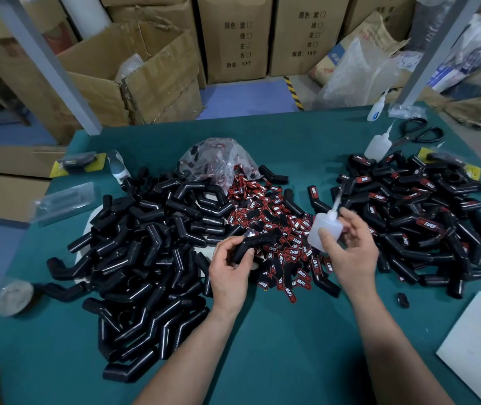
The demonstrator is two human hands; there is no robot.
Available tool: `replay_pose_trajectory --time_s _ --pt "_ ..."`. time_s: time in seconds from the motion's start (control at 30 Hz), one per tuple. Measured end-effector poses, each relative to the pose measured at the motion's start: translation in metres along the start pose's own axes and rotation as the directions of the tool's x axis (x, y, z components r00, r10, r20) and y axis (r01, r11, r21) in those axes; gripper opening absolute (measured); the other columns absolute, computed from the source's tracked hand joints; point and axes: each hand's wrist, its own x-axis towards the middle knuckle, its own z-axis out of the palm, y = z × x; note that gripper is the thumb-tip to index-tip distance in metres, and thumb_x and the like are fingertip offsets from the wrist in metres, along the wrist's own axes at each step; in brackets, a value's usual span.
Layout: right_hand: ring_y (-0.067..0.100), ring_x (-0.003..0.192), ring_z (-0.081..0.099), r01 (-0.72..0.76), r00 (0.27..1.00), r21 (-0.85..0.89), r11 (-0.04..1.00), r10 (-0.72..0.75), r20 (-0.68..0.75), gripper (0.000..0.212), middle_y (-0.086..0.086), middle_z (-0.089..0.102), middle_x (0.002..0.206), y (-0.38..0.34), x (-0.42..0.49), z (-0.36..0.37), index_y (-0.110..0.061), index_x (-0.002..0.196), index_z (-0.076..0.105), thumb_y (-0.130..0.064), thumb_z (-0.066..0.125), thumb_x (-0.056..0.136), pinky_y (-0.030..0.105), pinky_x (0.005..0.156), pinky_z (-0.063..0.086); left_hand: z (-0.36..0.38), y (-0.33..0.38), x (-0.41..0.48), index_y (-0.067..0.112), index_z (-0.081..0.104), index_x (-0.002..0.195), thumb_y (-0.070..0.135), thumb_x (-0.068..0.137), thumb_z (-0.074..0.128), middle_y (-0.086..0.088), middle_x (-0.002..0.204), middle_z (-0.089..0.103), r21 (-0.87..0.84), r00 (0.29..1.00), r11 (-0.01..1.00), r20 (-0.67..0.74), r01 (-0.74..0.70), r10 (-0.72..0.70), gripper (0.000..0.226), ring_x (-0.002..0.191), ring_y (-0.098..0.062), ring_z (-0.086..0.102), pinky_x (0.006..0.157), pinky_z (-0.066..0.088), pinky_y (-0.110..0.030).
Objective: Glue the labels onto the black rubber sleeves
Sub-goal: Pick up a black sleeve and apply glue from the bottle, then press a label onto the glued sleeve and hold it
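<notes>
Head view shows my left hand (230,266) curled round one bent black sleeve (258,243), thumb and fingers wrapped about its lower leg just below the elbow. My right hand (350,252) is closed on the body of a small translucent glue bottle (324,229), with the long nozzle tipped up and away from the sleeve, not touching it. I judge the sleeve light and rubbery: it should give under a squeeze and its glossy skin may slide. Holding near the bend, with the upper leg left bare for a label, seems the sound place. The bottle looks soft-walled, so I would expect any firm pinch to push glue out; a light hold at the middle suits it. Just beyond my hands lies the heap of red-and-black labels (274,209), small, flat and likely fiddly to lift one at a time, spilling from a crumpled plastic bag (219,157). To my left sit the plain sleeves (151,238) and to my right the labelled sleeves (426,211), all on the green table (277,340). A pale glint shows on the held sleeve near my fingertip; I cannot tell whether it is glue, tape or only shine. My palm hides the sleeve's lower end, the nozzle tip blurs against the dark pile behind it, and I cannot make out how much glue is in the bottle.
</notes>
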Motion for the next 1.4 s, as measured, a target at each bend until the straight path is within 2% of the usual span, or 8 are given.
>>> replay_pose_trajectory --time_s 0.13,0.27,0.6,0.9,0.97,1.1,1.23,1.4 --pt "-0.010 0.095 0.056 0.113 0.991 -0.383 0.917 -0.129 -0.017 0.035 -0.029 0.057 0.101 0.003 0.007 -0.007 -0.025 0.114 0.066 -0.014 0.079 0.084 0.002 0.081 0.039 -0.002 0.000 0.000 0.041 0.074 0.100 -0.004 0.089 0.075 0.005 0.113 0.072 0.009 1.000 1.000 -0.004 -0.004 0.004 0.047 0.089 -0.003 0.072 0.071 0.059 -0.016" --pt "0.005 0.081 0.057 0.038 0.996 -0.483 0.875 -0.070 -0.048 0.031 -0.022 0.052 0.094 0.006 0.005 -0.007 -0.031 0.105 0.059 -0.025 0.077 0.079 0.018 0.069 0.046 -0.002 -0.004 0.000 0.037 0.074 0.103 -0.002 0.090 0.076 -0.002 0.115 0.072 -0.001 1.000 1.000 0.005 0.018 -0.018 0.041 0.089 -0.007 0.073 0.071 0.060 -0.019" --pt "0.005 0.081 0.060 -0.068 0.994 -0.516 0.854 0.101 0.036 0.033 -0.016 0.059 0.094 0.011 0.001 0.002 -0.045 0.100 0.046 -0.038 0.073 0.082 0.021 0.064 0.045 -0.005 -0.011 0.002 0.039 0.071 0.110 0.014 0.091 0.077 -0.004 0.112 0.074 0.012 0.999 0.999 -0.010 0.046 -0.046 0.032 0.101 -0.023 0.074 0.087 0.061 -0.036" --pt "0.017 0.099 0.058 -0.126 0.985 -0.460 0.879 0.164 0.044 0.056 -0.001 0.056 0.114 0.013 -0.001 0.007 -0.020 0.126 0.050 -0.029 0.081 0.081 0.022 0.082 0.045 -0.005 -0.010 0.003 0.044 0.068 0.117 0.011 0.098 0.070 0.001 0.128 0.064 -0.006 0.999 1.000 -0.023 -0.024 0.024 0.038 0.112 -0.029 0.069 0.097 0.059 -0.040" --pt "0.022 0.111 0.051 0.044 0.996 -0.467 0.883 -0.074 -0.046 0.063 0.010 0.047 0.125 0.003 -0.004 0.010 -0.009 0.133 0.049 -0.025 0.081 0.081 0.029 0.096 0.044 -0.005 -0.010 0.003 0.042 0.068 0.118 0.017 0.098 0.070 0.005 0.128 0.063 0.006 0.999 0.999 -0.025 -0.031 0.031 0.033 0.114 -0.030 0.068 0.100 0.057 -0.045" --pt "0.023 0.098 0.058 0.564 0.799 -0.419 0.711 -0.598 0.061 0.015 0.007 0.059 0.106 -0.009 -0.025 0.023 -0.009 0.107 0.061 -0.016 0.066 0.095 0.023 0.093 0.046 -0.005 -0.009 0.001 0.039 0.066 0.119 0.029 0.095 0.071 -0.006 0.121 0.070 -0.019 0.999 1.000 -0.033 -0.021 0.020 0.026 0.106 -0.030 0.072 0.093 0.060 -0.040" --pt "0.029 0.088 0.067 0.513 0.845 -0.489 0.706 -0.312 0.435 0.014 0.008 0.067 0.098 -0.001 -0.046 0.059 -0.004 0.104 0.074 -0.003 0.072 0.090 0.041 0.078 0.058 -0.003 -0.005 0.003 0.040 0.064 0.117 0.037 0.094 0.068 -0.006 0.106 0.076 -0.072 0.998 0.996 -0.054 -0.048 0.045 0.024 0.094 -0.023 0.075 0.083 0.059 -0.028" --pt "0.032 0.085 0.061 0.432 0.865 -0.584 0.687 -0.131 0.485 0.011 0.012 0.063 0.096 0.004 -0.037 0.065 -0.002 0.101 0.074 -0.005 0.070 0.091 0.044 0.079 0.056 -0.004 -0.010 0.001 0.040 0.061 0.119 0.041 0.094 0.067 -0.008 0.103 0.076 -0.067 0.998 0.996 -0.032 -0.052 0.050 0.026 0.092 -0.027 0.075 0.083 0.062 -0.037"
